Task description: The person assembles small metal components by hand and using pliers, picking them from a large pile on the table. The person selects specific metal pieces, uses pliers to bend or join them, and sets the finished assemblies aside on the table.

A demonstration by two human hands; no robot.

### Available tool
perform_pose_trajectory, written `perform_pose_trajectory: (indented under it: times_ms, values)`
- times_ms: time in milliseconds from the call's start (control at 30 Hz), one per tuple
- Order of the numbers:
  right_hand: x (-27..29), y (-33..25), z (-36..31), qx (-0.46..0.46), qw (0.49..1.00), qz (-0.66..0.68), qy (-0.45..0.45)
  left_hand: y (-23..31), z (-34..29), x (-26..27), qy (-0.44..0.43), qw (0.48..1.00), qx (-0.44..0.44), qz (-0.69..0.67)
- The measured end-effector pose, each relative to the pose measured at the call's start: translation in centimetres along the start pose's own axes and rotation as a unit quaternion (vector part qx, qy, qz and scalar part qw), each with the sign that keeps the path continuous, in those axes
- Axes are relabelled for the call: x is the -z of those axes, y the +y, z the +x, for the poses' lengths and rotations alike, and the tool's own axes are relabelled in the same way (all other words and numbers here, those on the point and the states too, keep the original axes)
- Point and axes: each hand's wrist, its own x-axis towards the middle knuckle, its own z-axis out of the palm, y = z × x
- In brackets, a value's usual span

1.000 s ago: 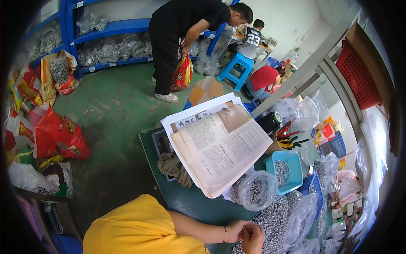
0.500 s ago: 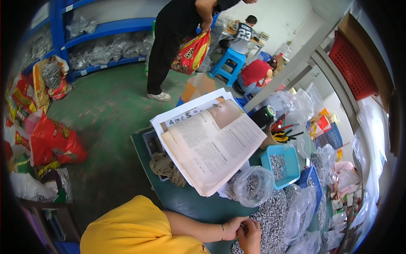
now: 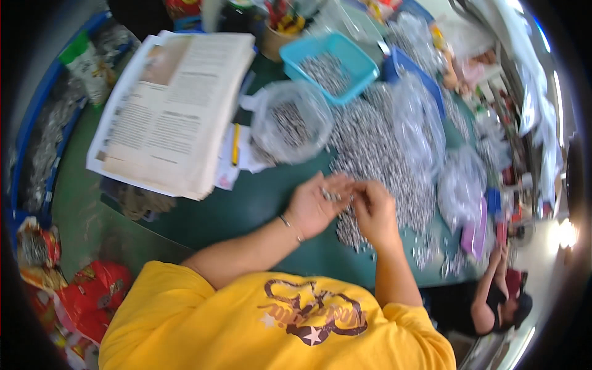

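Some bare tbl (image 3: 246, 198) btwn L hand (image 3: 313, 206) & edge of papers (image 3: 172, 117)

Silver-grey on small parts (image 3: 385, 154) at two o'clock; dark green across worktop (image 3: 240, 198); brown-printed yellow on shirt (image 3: 216, 324) at six.

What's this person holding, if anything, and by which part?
Small metal pieces lie loose on the open left grip, not clasped by any part. Whether the right grip pinches one is too blurred to tell.
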Motion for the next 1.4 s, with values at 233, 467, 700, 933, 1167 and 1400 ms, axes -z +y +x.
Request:
perform_pose_trajectory:
  times_ms: [233,467,700,933,1167,1400]
  values:
    - [-1.2,0.2,-3.0,-0.022,0.997,0.065,0.024,0.0,-1.2,-1.3,-0.002,0.998,0.03,0.052]
    - [-1.0,2.3,-5.3,-0.12,0.982,0.147,0.008,-1.0,-1.1,-0.7,-0.004,0.975,0.066,0.212]
    - [3.6,8.0,-10.6,-0.313,0.656,0.667,0.161,0.2,-1.6,0.4,-0.005,0.951,0.083,0.299]
    - [5.2,12.2,-15.5,-0.313,0.914,0.162,0.198,-1.3,-1.4,-1.9,0.119,0.918,0.002,0.378]
    - [3.9,12.1,-13.8,-0.177,0.974,-0.025,0.139,-3.7,-1.4,-2.5,0.15,0.862,0.023,0.484]
    - [4.4,12.6,-14.2,-0.185,0.962,0.115,0.166,-4.8,-1.2,-2.6,0.166,0.848,0.026,0.503]
